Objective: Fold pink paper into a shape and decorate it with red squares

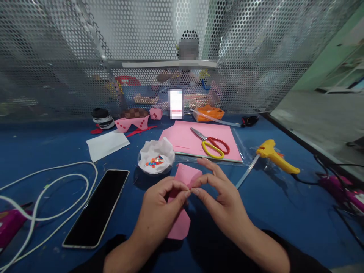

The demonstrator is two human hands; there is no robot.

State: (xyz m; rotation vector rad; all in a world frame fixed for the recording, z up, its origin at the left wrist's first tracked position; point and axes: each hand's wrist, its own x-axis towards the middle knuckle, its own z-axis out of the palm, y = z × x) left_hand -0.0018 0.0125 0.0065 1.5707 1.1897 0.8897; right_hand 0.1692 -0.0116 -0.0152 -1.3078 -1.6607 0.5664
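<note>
A cut piece of pink paper (180, 225) is held above the blue table between my two hands. My left hand (160, 206) is closed on it, thumb and index finger pinching near its middle. My right hand (226, 201) meets it there, thumb and index fingertips pressed together and the other fingers raised. A speck of red shows where the fingertips meet, too small to name. Just beyond my hands stands a bowl (140, 161) lined with white paper, holding small red, orange and blue bits (155, 162).
Scissors (212, 143) lie on pink sheets (179, 132). A yellow glue gun (277, 155) rests at right, its glue stick pointing toward me. A phone (98, 208) and white cable (85, 182) lie left. Behind the perforated metal screen (142, 38) sits a person (184, 77).
</note>
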